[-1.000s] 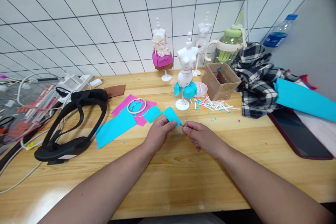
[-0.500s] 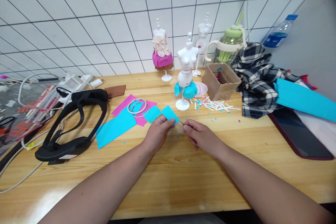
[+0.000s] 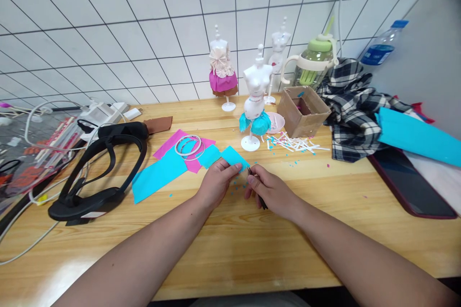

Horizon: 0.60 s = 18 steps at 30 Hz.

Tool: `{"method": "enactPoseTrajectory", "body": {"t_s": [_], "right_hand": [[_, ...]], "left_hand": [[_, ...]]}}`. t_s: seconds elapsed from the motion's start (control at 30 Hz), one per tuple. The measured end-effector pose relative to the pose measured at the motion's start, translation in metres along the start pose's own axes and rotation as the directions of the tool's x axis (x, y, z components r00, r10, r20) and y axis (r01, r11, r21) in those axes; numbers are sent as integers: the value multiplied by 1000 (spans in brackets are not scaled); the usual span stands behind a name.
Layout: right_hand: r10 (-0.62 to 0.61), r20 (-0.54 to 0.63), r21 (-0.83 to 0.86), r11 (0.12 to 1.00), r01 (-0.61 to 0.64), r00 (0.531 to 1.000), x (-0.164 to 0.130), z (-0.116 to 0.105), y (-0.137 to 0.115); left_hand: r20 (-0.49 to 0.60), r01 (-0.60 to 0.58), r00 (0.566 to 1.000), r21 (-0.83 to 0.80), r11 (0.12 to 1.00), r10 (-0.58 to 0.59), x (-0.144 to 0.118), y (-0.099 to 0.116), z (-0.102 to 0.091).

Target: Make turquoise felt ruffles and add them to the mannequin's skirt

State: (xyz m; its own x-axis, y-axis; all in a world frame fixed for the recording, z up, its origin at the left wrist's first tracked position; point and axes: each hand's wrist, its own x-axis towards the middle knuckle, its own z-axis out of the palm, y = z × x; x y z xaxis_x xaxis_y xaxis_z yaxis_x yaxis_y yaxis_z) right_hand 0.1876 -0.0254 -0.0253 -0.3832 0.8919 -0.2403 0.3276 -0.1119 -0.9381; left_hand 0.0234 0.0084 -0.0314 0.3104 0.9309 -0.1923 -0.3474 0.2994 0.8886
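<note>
My left hand [image 3: 218, 178] pinches a small sheet of bright blue crepe paper [image 3: 235, 157] between thumb and fingers. Close to the paper's right end, my right hand [image 3: 271, 187] is closed round a slim dark two-tipped tool [image 3: 263, 202]. Its thin tips point toward the paper, and the palm hides most of its length, so I cannot tell whether it touches. Tiny blue scraps lie on the wood below. Just behind my hands stands a white mini dress form [image 3: 256, 81] with puffed blue paper [image 3: 260, 123] round its lower part.
Left lie blue [image 3: 160, 177] and pink paper [image 3: 169, 144], silvery rings [image 3: 188, 147] and a black headset [image 3: 104, 172]. A dressed form [image 3: 223, 69], another white form [image 3: 279, 48], a cardboard box [image 3: 302, 117], white paper strips [image 3: 298, 144] and a phone [image 3: 414, 184] stand or lie beyond.
My right hand has turned and shifted slightly left, so the tool's dark rear end now shows below the palm. The left hand and paper have barely moved.
</note>
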Motion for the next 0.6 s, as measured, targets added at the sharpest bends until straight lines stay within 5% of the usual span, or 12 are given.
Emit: {"method": "enactPoseTrajectory", "body": {"t_s": [0.6], "right_hand": [[22, 2, 50, 998, -22, 1000, 1, 1, 1]], "left_hand": [[-13, -4, 1000, 4, 1000, 4, 0, 0, 0]]}}
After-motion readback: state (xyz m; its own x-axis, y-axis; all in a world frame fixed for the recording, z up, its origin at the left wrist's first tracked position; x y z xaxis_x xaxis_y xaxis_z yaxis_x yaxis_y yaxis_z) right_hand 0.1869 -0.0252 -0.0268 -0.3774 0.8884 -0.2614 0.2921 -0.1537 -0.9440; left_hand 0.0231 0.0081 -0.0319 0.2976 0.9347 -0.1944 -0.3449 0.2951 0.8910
